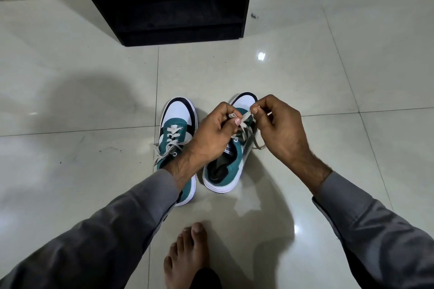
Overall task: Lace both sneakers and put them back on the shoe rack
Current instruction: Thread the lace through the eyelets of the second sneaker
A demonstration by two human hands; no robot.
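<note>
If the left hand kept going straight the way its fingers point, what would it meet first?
Probably the right hand: the left hand points rightward across the right-side teal-and-white sneaker, both pinching its pale lace. Depth is unclear.

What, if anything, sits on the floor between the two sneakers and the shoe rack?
Nothing visible does. The tiled floor between the left sneaker, the right sneaker and the black shoe rack is bare. Both hands, left hand and right hand, hold the lace on the right sneaker.
</note>
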